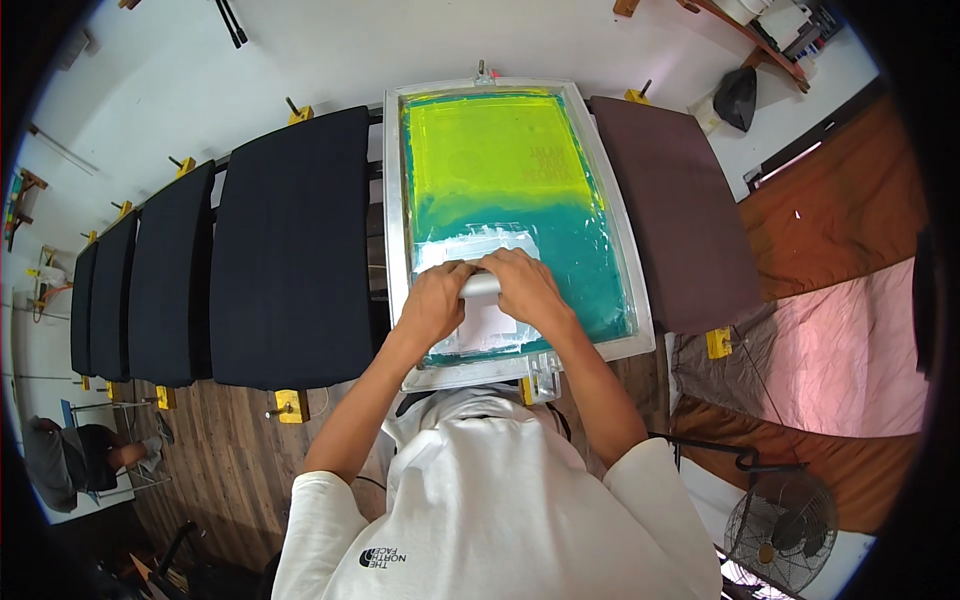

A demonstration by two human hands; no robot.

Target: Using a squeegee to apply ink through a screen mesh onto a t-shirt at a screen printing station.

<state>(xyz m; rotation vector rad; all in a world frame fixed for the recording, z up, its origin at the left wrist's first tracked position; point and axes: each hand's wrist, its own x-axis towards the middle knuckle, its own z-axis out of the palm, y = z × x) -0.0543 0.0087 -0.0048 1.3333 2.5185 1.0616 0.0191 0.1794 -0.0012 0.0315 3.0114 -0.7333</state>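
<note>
A screen-printing frame point(396, 200) with a pale metal rim lies in front of me. Its mesh point(480, 150) is yellow-green at the far end and teal nearer me. Both my left hand point(434, 303) and my right hand point(526, 288) are closed around a squeegee point(481, 286) on the near half, side by side with thumbs close together. Part of its light handle shows between them; its blade is hidden. White ink point(490, 242) is smeared on the mesh beyond and around my hands. A pale rectangular patch point(488, 325) shows between my wrists.
Black fabric-covered boards point(290, 240) stand in a row at the left, and a brown-covered board point(675, 210) is close on the right. Yellow clamp blocks point(290, 406) sit at board ends. A hinge clamp point(542, 378) holds the frame's near edge. A fan point(782, 530) stands lower right.
</note>
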